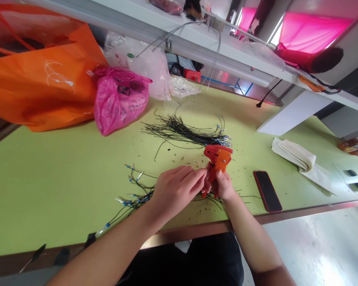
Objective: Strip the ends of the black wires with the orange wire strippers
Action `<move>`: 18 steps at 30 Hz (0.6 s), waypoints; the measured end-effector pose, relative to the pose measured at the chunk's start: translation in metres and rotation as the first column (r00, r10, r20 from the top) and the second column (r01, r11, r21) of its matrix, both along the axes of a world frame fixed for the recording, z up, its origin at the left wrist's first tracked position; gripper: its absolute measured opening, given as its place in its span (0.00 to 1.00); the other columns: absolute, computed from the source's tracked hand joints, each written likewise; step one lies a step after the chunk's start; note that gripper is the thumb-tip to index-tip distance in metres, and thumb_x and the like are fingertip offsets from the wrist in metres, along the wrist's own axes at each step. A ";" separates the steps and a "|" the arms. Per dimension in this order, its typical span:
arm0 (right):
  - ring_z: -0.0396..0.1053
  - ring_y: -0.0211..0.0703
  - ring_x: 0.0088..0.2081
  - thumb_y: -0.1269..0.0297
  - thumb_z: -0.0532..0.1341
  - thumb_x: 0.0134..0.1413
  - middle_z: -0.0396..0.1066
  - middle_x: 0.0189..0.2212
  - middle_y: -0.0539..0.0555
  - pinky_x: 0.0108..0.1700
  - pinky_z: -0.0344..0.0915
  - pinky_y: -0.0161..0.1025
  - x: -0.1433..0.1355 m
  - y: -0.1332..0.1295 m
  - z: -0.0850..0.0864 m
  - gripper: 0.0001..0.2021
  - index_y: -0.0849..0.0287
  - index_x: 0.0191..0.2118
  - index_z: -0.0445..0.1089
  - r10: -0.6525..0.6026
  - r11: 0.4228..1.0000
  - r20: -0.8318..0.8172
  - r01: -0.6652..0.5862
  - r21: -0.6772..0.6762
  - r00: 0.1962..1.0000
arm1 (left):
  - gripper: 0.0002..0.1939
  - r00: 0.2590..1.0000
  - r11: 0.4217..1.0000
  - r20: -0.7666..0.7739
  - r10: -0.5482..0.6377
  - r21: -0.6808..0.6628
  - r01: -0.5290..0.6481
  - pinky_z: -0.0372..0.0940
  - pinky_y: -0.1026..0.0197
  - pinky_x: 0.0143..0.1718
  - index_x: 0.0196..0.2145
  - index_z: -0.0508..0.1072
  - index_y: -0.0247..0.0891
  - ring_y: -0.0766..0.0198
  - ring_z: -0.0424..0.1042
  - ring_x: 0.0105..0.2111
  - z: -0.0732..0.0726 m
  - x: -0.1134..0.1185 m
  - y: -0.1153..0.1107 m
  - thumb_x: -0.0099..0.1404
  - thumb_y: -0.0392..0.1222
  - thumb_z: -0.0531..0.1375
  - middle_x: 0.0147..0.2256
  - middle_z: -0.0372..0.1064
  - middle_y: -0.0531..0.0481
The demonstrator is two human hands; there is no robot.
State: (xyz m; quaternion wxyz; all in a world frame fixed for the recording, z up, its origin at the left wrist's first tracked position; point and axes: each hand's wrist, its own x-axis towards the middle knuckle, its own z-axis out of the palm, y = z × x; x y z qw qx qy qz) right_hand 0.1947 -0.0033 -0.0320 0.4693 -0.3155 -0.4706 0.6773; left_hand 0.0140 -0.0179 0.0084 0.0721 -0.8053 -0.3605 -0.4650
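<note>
My right hand [222, 184] is wrapped round the handles of a red and orange wire stripper [220, 159], whose head points away from me. Close beside it, my left hand [179, 188] is closed in a pinch at the tool's left side; what its fingertips hold is too small to make out. Beyond the tool lies a bundle of thin black wires [187, 133] with blue and bare metal ends at its right. A second group of black wires with blue ends [137, 198] lies partly under my left hand and forearm.
An orange bag [47, 79], a pink plastic bag [121, 99] and clear bags [143, 63] stand at the back left. Right of my hands lie a phone [267, 190] and folded papers [295, 155]. A white shelf [241, 51] crosses above the green table [62, 178].
</note>
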 end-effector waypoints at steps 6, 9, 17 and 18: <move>0.51 0.34 0.12 0.32 0.67 0.48 0.56 0.12 0.42 0.16 0.60 0.38 0.002 0.002 -0.003 0.28 0.55 0.25 0.64 -0.044 0.999 -0.056 0.045 0.015 0.997 | 0.05 1.000 1.000 0.005 -0.002 0.004 0.002 0.62 0.63 0.26 0.38 0.77 0.36 0.68 0.66 0.21 0.000 0.001 0.000 0.71 0.33 0.60 0.22 0.67 0.56; 0.53 0.36 0.14 0.32 0.66 0.48 0.58 0.13 0.44 0.18 0.63 0.39 0.004 0.005 -0.003 0.28 0.55 0.27 0.66 -0.025 0.999 -0.062 0.026 0.020 0.998 | 0.05 1.000 1.000 0.018 -0.007 0.007 0.006 0.62 0.64 0.26 0.39 0.76 0.37 0.69 0.67 0.21 0.002 0.001 0.000 0.71 0.33 0.60 0.22 0.67 0.57; 0.68 0.45 0.27 0.33 0.62 0.54 0.67 0.24 0.49 0.38 0.73 0.49 0.033 0.022 0.026 0.25 0.53 0.34 0.72 -0.348 0.897 -0.291 0.407 0.173 0.891 | 0.07 0.997 0.972 0.016 -0.070 -0.226 0.072 0.63 0.66 0.26 0.39 0.77 0.38 0.68 0.73 0.24 -0.012 0.011 0.000 0.72 0.35 0.58 0.26 0.75 0.54; 0.68 0.44 0.27 0.34 0.61 0.55 0.67 0.25 0.49 0.40 0.73 0.49 0.040 0.023 0.030 0.24 0.53 0.33 0.72 -0.406 0.860 -0.331 0.479 0.176 0.852 | 0.07 0.997 0.956 -0.015 -0.079 -0.285 0.072 0.64 0.65 0.26 0.39 0.78 0.39 0.67 0.74 0.25 -0.018 0.017 -0.001 0.72 0.36 0.58 0.27 0.76 0.54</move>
